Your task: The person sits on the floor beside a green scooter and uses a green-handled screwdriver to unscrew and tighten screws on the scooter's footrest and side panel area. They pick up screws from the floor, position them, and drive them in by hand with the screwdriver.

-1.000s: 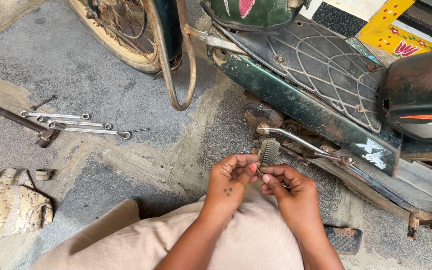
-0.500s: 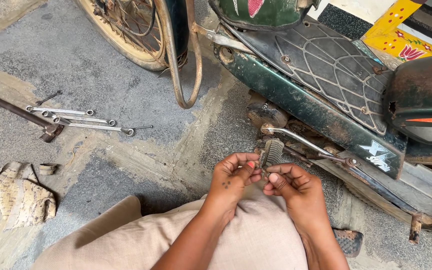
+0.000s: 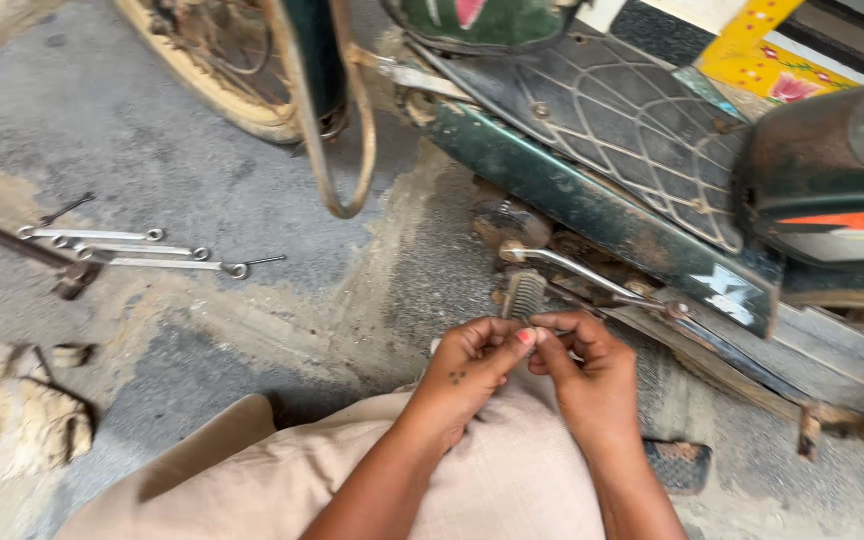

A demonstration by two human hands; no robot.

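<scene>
Since a second ago my left hand (image 3: 472,362) and right hand (image 3: 584,372) have stayed together just below the ribbed footpeg (image 3: 523,294), fingertips still pinching something too small to identify.

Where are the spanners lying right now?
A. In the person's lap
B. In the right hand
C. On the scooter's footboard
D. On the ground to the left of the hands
D: the spanners lie side by side on the concrete ground, well left of both hands.
</scene>
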